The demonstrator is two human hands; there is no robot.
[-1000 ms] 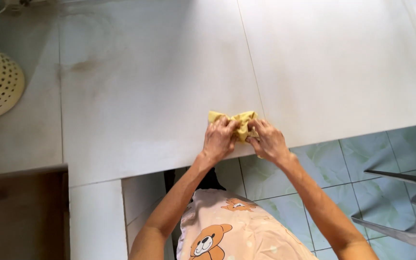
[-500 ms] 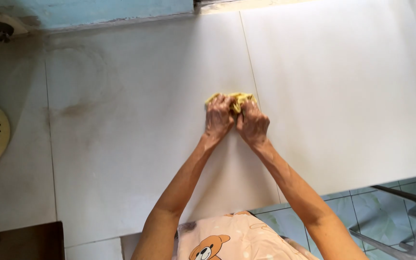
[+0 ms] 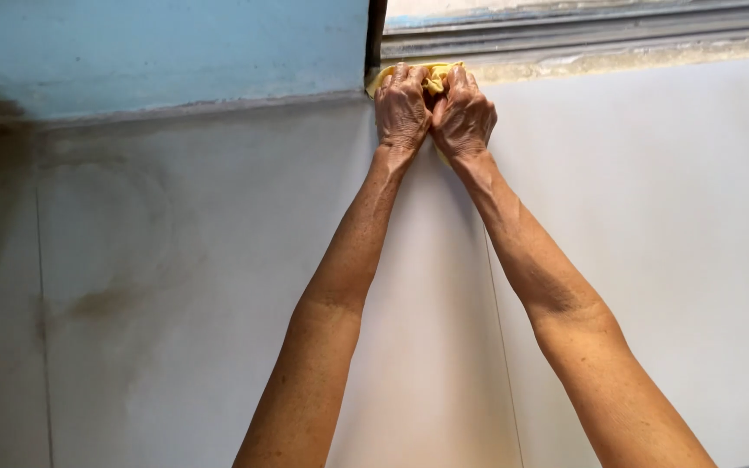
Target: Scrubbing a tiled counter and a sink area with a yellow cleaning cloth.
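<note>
Both my arms stretch straight out across a white tiled counter [image 3: 635,260]. My left hand [image 3: 402,108] and my right hand [image 3: 463,113] sit side by side, fingers curled, pressing a yellow cloth [image 3: 433,76] flat against the counter's far edge. Only the cloth's top edge and a small strip between the hands show; the rest is hidden under my fingers. The cloth lies right where the counter meets the wall.
A light blue wall [image 3: 166,52] rises behind the counter on the left. A grey window frame rail [image 3: 582,30] runs along the back on the right. A brownish stain [image 3: 101,302] marks the left part of the counter.
Both hands have slid the yellow cloth away from me, from the counter's near edge across to its far edge by the wall. The basket at the left has left the view.
</note>
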